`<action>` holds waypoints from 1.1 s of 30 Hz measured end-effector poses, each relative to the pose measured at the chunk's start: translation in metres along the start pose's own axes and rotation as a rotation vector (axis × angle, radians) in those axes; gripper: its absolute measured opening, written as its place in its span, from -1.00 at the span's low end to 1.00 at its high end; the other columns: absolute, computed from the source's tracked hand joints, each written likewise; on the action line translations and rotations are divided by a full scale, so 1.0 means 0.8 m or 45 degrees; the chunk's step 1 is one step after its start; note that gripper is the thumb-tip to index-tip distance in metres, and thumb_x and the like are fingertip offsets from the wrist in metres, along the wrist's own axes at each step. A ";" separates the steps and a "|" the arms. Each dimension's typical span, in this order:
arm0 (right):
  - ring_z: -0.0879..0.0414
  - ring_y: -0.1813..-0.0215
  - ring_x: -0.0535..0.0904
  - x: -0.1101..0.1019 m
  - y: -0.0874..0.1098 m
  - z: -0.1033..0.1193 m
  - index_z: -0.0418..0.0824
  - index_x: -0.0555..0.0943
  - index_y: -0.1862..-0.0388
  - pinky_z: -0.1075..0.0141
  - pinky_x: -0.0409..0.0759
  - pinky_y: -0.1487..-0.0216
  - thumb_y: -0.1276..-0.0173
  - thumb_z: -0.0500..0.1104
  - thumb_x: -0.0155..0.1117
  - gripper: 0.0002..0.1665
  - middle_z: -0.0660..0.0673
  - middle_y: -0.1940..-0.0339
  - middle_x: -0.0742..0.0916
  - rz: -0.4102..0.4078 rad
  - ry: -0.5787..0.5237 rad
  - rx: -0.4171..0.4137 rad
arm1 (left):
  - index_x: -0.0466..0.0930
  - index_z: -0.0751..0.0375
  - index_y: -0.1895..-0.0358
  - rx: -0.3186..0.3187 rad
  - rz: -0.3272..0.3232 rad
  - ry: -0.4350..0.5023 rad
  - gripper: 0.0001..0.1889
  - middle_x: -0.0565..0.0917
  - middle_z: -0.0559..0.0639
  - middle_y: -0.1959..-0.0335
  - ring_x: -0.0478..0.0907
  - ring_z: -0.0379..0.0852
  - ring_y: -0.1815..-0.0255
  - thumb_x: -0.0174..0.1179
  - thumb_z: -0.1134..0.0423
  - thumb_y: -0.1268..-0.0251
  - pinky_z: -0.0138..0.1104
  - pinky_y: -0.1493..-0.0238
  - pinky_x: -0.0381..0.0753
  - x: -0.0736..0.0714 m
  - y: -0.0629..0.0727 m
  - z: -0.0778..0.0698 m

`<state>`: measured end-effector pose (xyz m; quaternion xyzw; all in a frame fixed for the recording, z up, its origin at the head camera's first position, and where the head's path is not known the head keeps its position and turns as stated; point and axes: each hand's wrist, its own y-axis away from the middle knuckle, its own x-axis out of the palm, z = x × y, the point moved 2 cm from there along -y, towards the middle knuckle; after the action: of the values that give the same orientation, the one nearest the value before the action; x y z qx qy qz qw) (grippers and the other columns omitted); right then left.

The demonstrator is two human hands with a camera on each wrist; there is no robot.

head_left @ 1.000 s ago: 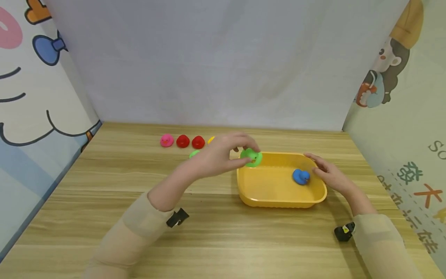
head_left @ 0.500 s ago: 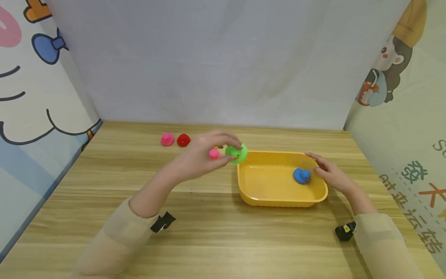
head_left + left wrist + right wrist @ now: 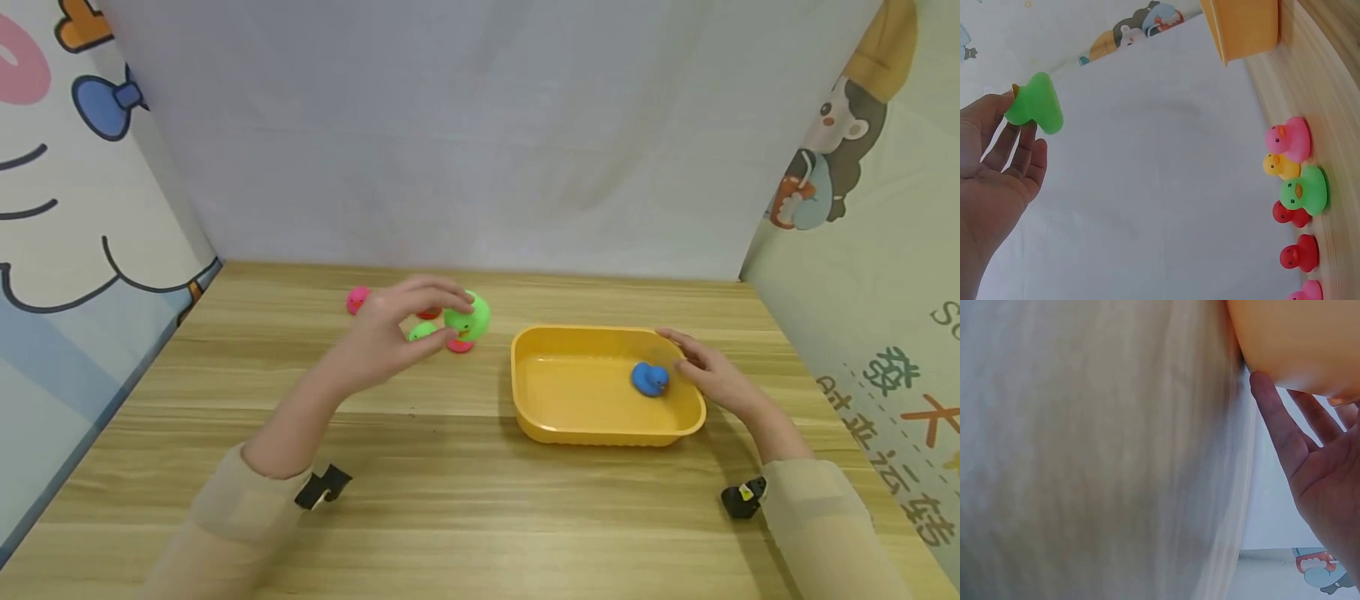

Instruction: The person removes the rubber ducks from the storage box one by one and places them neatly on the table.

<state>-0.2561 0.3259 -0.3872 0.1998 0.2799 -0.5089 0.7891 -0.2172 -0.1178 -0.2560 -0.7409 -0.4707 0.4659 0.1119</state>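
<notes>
My left hand [image 3: 390,337] pinches a light green rubber duck [image 3: 1038,103] between thumb and fingertips, raised above the tabletop. Beneath and around this hand, small rubber ducks stand in rows: in the left wrist view a pink duck [image 3: 1297,139], a yellow duck [image 3: 1282,165], another green duck [image 3: 1305,189] and several more. The hand hides part of the rows in the head view. My right hand [image 3: 716,379] holds the right end of a yellow basin [image 3: 600,437], thumb over the rim, other fingers against its outer wall. A blue duck [image 3: 649,379] sits inside the basin.
The wooden table [image 3: 450,517] ends at a pale grey cloth backdrop [image 3: 480,142]. Printed panels with cartoon figures [image 3: 821,158] stand at both sides. A small black device [image 3: 324,487] is strapped at each wrist.
My left hand has moved left with the green duck, from over the basin's left rim to above the duck rows. The right hand stays at the basin.
</notes>
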 end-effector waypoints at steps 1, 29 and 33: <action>-0.37 -0.44 0.03 0.000 0.000 0.000 -0.19 0.12 -0.48 -0.31 0.09 -0.29 -0.50 -0.25 -0.09 -0.40 -0.35 -0.48 0.17 -0.002 0.002 -0.003 | 0.64 0.20 0.09 0.008 -0.016 -0.008 -0.70 0.64 -0.01 0.02 0.54 -0.16 0.06 0.32 0.48 -0.06 -0.42 0.06 0.54 -0.002 0.002 0.002; -0.38 -0.44 0.01 0.001 0.001 0.000 -0.22 0.12 -0.48 -0.32 0.08 -0.29 -0.51 -0.23 -0.10 -0.41 -0.36 -0.48 0.16 -0.009 -0.003 -0.007 | 0.67 0.21 0.11 -0.210 -0.148 -0.211 -0.69 0.65 0.03 0.02 0.55 -0.12 0.03 0.32 0.52 -0.04 -0.28 0.09 0.59 -0.036 0.059 0.082; -0.38 -0.44 0.03 0.001 0.000 0.000 -0.23 0.12 -0.48 -0.31 0.10 -0.28 -0.50 -0.24 -0.11 -0.41 -0.37 -0.47 0.17 -0.013 0.011 -0.006 | 0.67 0.23 0.12 -0.227 -0.141 -0.226 -0.70 0.65 0.04 0.03 0.57 -0.11 0.06 0.32 0.53 -0.02 -0.21 0.10 0.61 -0.037 0.063 0.091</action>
<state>-0.2559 0.3251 -0.3875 0.1987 0.2858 -0.5114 0.7857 -0.2489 -0.1879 -0.3083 -0.6768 -0.5583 0.4790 0.0292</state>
